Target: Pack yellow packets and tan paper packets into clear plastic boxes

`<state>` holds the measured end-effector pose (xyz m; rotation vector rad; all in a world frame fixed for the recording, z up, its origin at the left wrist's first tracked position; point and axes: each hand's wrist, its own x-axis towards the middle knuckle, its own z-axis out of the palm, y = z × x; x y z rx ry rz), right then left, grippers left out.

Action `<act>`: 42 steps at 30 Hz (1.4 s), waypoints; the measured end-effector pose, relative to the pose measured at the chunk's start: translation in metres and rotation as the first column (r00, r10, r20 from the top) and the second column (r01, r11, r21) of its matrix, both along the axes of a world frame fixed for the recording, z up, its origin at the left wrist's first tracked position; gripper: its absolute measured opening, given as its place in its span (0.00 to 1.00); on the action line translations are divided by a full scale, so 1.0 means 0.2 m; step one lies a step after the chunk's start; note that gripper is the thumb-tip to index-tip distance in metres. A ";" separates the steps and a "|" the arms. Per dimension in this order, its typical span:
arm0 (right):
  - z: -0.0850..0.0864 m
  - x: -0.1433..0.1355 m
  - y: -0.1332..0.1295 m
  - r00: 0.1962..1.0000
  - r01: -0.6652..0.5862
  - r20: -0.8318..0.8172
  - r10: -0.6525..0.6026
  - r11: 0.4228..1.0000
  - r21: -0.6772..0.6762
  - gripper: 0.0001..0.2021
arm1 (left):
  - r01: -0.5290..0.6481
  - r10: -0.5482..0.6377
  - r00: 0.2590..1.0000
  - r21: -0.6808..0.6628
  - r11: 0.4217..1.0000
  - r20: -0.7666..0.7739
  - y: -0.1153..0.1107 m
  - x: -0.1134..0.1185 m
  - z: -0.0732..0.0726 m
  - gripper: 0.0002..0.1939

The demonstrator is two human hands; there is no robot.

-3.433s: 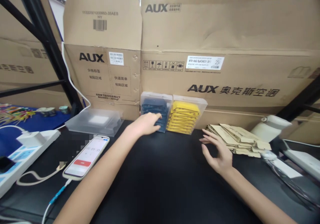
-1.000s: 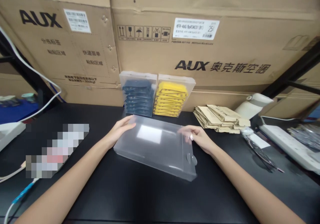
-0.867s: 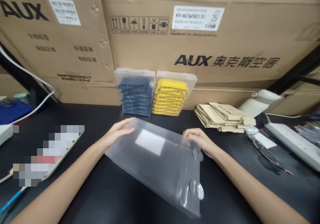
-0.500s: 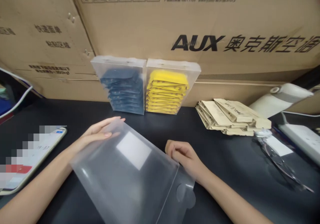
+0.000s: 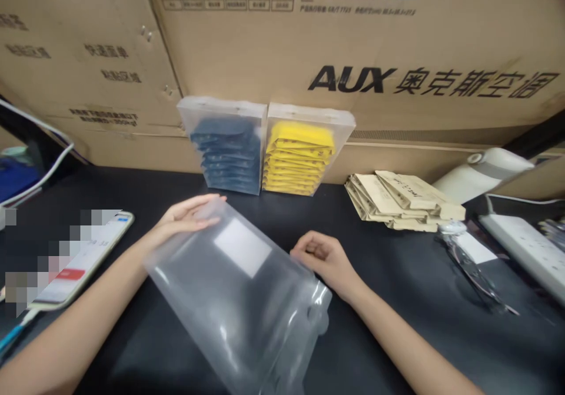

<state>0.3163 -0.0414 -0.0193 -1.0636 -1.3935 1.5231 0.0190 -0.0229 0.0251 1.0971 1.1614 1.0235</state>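
Observation:
A flat, frosted clear plastic box [image 5: 207, 295] with a white label [image 5: 243, 246] slants across the middle, above the dark table. At its upper left edge my left hand [image 5: 188, 215] grips it, thumb on the near face and the other fingers behind. My right hand [image 5: 322, 259] is closed, with curled fingers and the fingertips at the box's right edge. Folded flaps with a rounded tab [image 5: 321, 323] show at the lower right end. Behind it stand two similar clear boxes side by side, one with blue packets [image 5: 232, 156], one with yellow packets [image 5: 300, 158].
Kraft paper packets [image 5: 404, 199] lie stacked at right, before a white bottle [image 5: 481, 174]. Glasses [image 5: 477, 271] and a white power strip [image 5: 525, 254] lie further right. A phone [image 5: 88, 259] with a cable is at left. A large cardboard carton [image 5: 247, 47] stands behind.
The view has shifted slightly. The plastic box's flapped end has bent and tilted, and its flaps now look more folded. Both hands stay at its edges.

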 end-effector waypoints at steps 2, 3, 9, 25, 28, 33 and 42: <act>0.01 0.00 0.00 0.995 0.097 -0.035 -0.098 0.995 -0.010 0.13 | -0.025 0.026 1.000 0.026 0.999 -0.011 -0.01 0.01 0.00 0.28; 0.02 -0.01 0.00 0.987 0.151 -0.058 -0.152 0.988 -0.024 0.12 | -0.031 0.030 0.999 0.032 0.999 0.034 -0.01 0.01 0.00 0.29; 0.02 -0.01 0.00 0.976 0.219 -0.041 -0.215 0.954 0.203 0.09 | -0.066 0.026 0.976 0.181 0.981 0.214 0.02 0.00 -0.04 0.24; -0.02 0.09 -0.02 0.868 -0.174 0.475 -0.144 0.808 0.563 0.44 | -0.252 0.211 0.956 0.203 0.946 0.204 0.12 -0.12 -0.11 0.24; -0.01 0.09 -0.03 0.870 -0.217 0.484 -0.098 0.804 0.553 0.42 | -0.268 0.242 0.956 0.158 0.950 0.166 0.11 -0.11 -0.10 0.26; -0.01 0.08 -0.05 0.889 -0.340 0.448 0.097 0.796 0.502 0.49 | -0.282 0.263 0.953 0.121 0.952 0.150 0.11 -0.10 -0.10 0.26; -0.01 0.00 -0.11 0.803 -0.216 0.562 -0.195 0.784 0.581 0.55 | -0.257 0.246 0.958 0.056 0.965 0.147 0.06 0.02 -0.11 0.25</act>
